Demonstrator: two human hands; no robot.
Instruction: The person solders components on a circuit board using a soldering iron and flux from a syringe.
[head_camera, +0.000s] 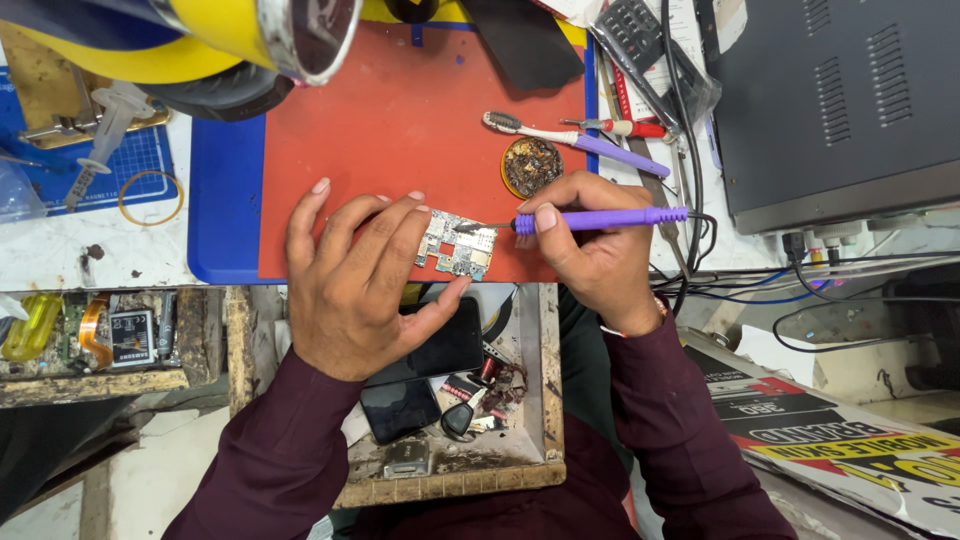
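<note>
We have a single view, from a camera worn on the head, looking almost straight down at close range. Taking the red mat (420, 110) as our landmark, it fills the upper middle; our sleeves enter from the bottom edge below it. An open wooden drawer (545, 400) sits just below the mat, a dark metal box (840, 90) to its right, a yellow lamp head (240, 35) above its left corner.

- A small green-and-silver phone circuit board (455, 245), studded with metal shields and chips, lies flat on the red work mat (400, 120) near its front edge, partly covered by fingers on its left side.
- A slim purple-handled soldering iron (600, 218) lies almost level, its thin metal tip touching the board's right part, its cord trailing off rightward.
</note>
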